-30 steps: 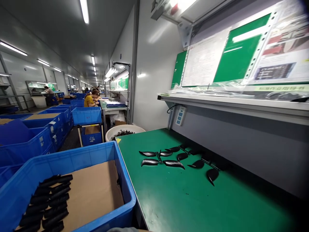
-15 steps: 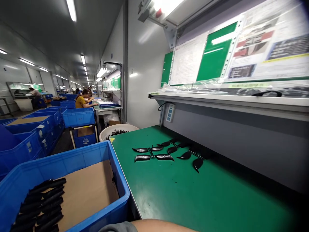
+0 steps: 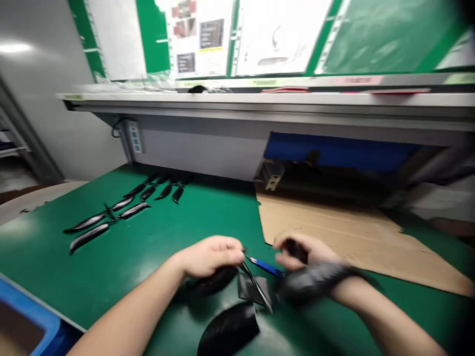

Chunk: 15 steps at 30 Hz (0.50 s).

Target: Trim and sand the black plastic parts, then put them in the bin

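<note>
My left hand [image 3: 213, 254] is closed, thumb against fingers, on a thin black moulded stem [image 3: 256, 287] that slants down to the right. A glossy black curved blade [image 3: 215, 282] hangs under that hand, and another black blade [image 3: 228, 330] shows at the lower edge. My right hand [image 3: 309, 251] is curled round a dark object [image 3: 296, 249], blurred by motion. A blurred black blade [image 3: 315, 282] lies across the front of the right wrist; what bears it is unclear. Between the hands, a blue pen-like tool [image 3: 265, 266] rests on the green tabletop [image 3: 166, 267].
Several black blades on stems [image 3: 111, 215] lie at the left and back of the table. Flat brown cardboard [image 3: 315, 222] covers the right side, with a metal block [image 3: 272, 173] behind it. A shelf [image 3: 222, 106] spans above; a blue crate [image 3: 48, 326] stands lower left.
The view has swung right, from the crates and aisle to the middle of the bench. Both hands have come into view with black parts; before, only a forearm showed at the bottom.
</note>
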Tool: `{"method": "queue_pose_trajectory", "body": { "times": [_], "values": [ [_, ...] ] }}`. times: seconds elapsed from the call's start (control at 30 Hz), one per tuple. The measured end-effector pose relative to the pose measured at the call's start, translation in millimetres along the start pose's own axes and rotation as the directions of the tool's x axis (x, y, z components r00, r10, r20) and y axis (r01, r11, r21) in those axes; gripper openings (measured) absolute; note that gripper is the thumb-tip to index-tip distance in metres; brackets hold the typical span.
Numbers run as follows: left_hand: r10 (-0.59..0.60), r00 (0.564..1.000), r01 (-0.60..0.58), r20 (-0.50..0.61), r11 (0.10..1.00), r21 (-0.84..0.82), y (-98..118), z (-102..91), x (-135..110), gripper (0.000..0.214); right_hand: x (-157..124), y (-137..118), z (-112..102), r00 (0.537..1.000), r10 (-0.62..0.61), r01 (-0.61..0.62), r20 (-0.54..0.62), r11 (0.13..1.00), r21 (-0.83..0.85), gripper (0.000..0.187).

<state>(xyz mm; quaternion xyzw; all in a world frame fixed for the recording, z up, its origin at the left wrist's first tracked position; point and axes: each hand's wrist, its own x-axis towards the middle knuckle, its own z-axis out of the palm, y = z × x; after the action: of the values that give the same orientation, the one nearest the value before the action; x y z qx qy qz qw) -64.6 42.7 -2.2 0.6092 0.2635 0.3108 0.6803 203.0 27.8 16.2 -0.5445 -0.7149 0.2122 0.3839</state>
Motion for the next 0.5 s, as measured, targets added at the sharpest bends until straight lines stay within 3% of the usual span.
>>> {"method": "queue_pose_trajectory", "body": {
  "times": [0.1,0.2,0.33,0.4,0.5],
  "values": [
    [0.077,0.966,-0.089,-0.248,0.995,-0.037,-7.9,9.0,5.1,0.037,3.6,5.4,6.1,0.987,0.077,-0.071,-0.142,0.996,0.049,0.033],
    [0.056,0.937,-0.089,-0.345,0.993,-0.08,-17.3,27.8,10.3,0.035,-4.8,5.7,23.4,0.993,0.009,-0.018,-0.115,0.997,-0.077,0.033],
    [0.027,0.966,-0.082,-0.257,0.975,-0.206,-26.8,48.7,9.3,0.031,-17.3,5.9,35.2,0.988,-0.152,0.152,0.027,0.933,-0.325,0.03],
    [0.029,0.984,-0.083,-0.174,0.946,-0.312,-30.4,55.1,7.1,0.027,-17.3,9.1,35.8,0.983,-0.166,0.185,0.085,0.918,-0.351,0.029],
    [-0.027,0.997,-0.02,-0.075,0.827,-0.562,-32.6,57.1,7.1,0.024,-14.3,16.8,33.8,0.985,-0.165,0.174,0.056,0.924,-0.342,0.029]
  ]
}}
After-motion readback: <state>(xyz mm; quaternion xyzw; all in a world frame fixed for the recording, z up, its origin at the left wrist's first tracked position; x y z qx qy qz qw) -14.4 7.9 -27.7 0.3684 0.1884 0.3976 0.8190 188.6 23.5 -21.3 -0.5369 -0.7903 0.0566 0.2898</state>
